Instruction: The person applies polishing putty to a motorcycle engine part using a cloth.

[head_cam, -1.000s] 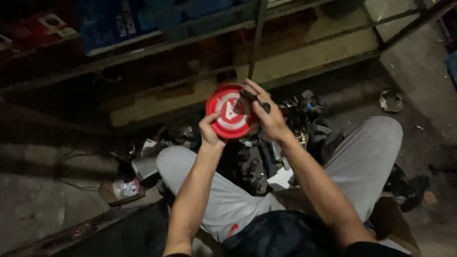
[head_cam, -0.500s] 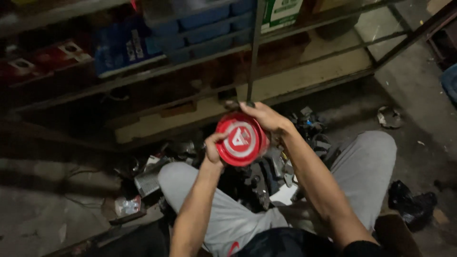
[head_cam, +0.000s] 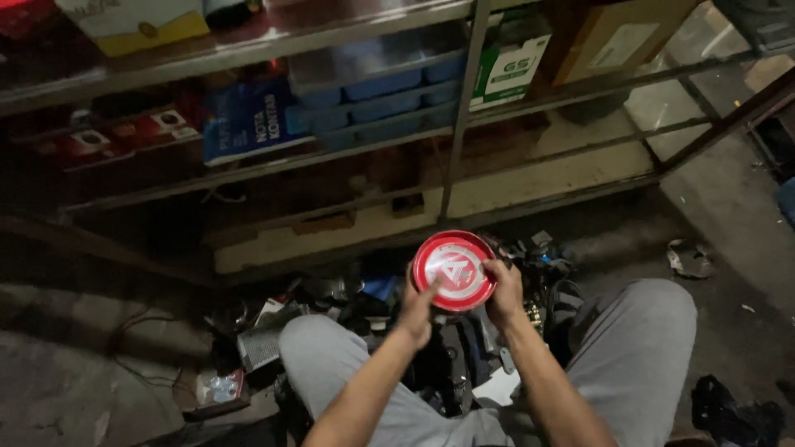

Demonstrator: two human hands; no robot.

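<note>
A round red tin (head_cam: 455,270) with a white emblem on its lid is held up between my knees. My left hand (head_cam: 416,309) grips its lower left edge. My right hand (head_cam: 503,291) holds the lower right edge, thumb on the lid. Below the tin lies a heap of dark metal parts (head_cam: 460,364) on the floor between my grey-trousered legs (head_cam: 642,348).
A metal shelf rack (head_cam: 455,141) stands in front, holding blue boxes (head_cam: 248,122), stacked blue trays (head_cam: 373,91) and a green-and-white box (head_cam: 509,70). A small clear packet (head_cam: 217,387) and a grey grille piece (head_cam: 261,343) lie at left. A scrap (head_cam: 687,258) lies at right.
The view has tilted upward, showing more of the shelves. The tin stays in both hands; my right hand moved from the tin's top edge down to its lower right side.
</note>
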